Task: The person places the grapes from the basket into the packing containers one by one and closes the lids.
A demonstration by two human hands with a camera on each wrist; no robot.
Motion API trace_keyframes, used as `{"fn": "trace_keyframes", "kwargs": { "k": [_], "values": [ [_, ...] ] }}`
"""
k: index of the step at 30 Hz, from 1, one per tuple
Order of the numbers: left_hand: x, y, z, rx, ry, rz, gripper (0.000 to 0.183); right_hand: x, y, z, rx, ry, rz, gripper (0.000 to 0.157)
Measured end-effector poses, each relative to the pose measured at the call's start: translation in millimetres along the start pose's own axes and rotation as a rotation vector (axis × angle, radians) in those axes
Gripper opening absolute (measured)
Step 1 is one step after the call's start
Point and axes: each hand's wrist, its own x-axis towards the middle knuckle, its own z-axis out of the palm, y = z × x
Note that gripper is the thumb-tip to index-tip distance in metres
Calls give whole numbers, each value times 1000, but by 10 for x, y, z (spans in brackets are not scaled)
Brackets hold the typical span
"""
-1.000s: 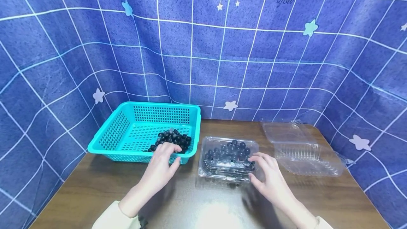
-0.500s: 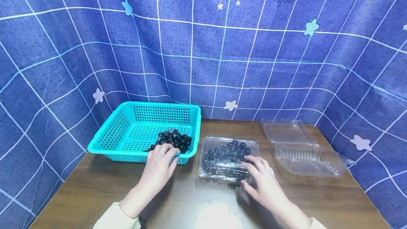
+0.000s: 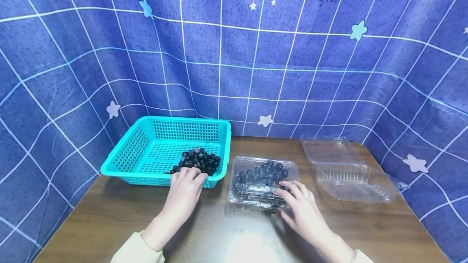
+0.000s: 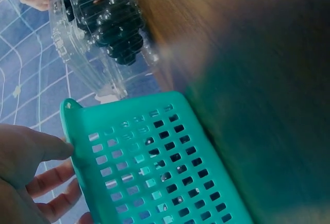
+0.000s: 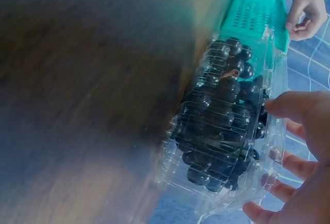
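In the head view, a turquoise plastic basket [image 3: 124,172] holds a heap of dark grapes [image 3: 200,159] at its front right. My left hand [image 3: 185,186] is at the basket's front rim, fingers loosely bent over it. The left wrist view has my thumb [image 4: 54,148] against the rim [image 4: 82,167]. To the right sits a closed clear clamshell box [image 3: 237,198] with more dark grapes [image 3: 265,173] inside. My right hand [image 3: 300,204] is at its front right corner, fingers relaxed and spread. In the right wrist view, the right fingers [image 5: 278,189] are at the lid's edge.
An opened clear clamshell box [image 3: 351,182] with its lid folded back lies at the right rear of the brown wooden table [image 3: 219,234]. Behind the table hangs a blue curtain [image 3: 237,84] with a white grid and stars.
My right hand has moved left and slightly down along the front of the clamshell box. My left hand has drawn its thumb in to the basket's rim.
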Motion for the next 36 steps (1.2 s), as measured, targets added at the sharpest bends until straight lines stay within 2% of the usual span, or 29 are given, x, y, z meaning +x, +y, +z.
{"fn": "trace_keyframes", "kwargs": {
  "k": [8,16,36],
  "values": [
    [11,37,-10,24,-4,-12,26,9,16,36,-15,52,-27,50],
    [-1,69,13,76,-17,-11,29,7,32,60,-42,63,-53,48],
    [-11,94,14,85,-23,-20,30,11,73,92,-75,45,-68,47]
  ]
}}
